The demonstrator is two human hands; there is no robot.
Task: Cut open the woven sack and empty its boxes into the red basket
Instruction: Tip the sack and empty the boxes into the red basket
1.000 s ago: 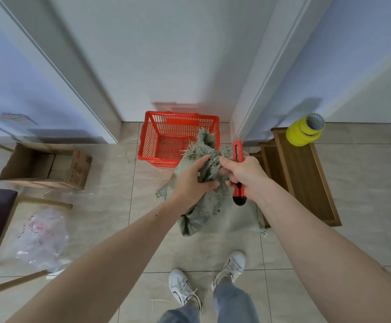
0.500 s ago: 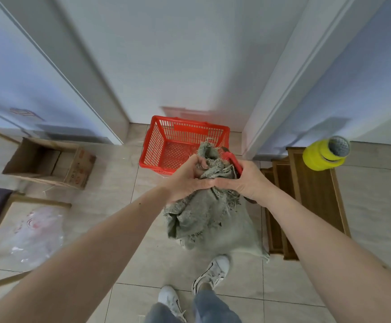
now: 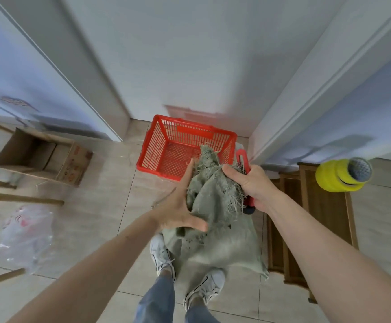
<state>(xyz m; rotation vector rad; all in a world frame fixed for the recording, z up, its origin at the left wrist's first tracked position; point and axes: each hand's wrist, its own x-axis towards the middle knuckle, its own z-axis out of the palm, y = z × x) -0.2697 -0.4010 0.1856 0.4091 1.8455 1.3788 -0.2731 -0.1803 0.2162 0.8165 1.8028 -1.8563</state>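
Between the 2 hands, just in front of the person's shoes [image 3: 209, 285], the woven sack [image 3: 215, 220] stands bunched on the tiled floor, its frayed mouth raised and leaning toward the red basket [image 3: 159, 145], which sits against the wall just beyond it. No boxes show in the basket, and none can be seen through the cloth, so the emptying looks not yet done.

Several things could go wrong from here. The right hand [image 3: 251, 185] carries a red utility knife [image 3: 243, 159] together with the cloth, so if the blade is out (it cannot be seen), a tug on the sack could draw it across the fabric or toward the other hand. The basket is light and open-sided; a heavy tip of the sack against its near rim could shove it along the floor or let boxes fall short. Loose threads at the mouth could also snag the boxes as they slide.

As for the grip, the right hand is curled tightly round the knife handle and pinches a fold of the sack's mouth against it. The left hand [image 3: 178, 206] is spread flat, fingers straight and thumb wide, pressing the side of the sack and gripping nothing.
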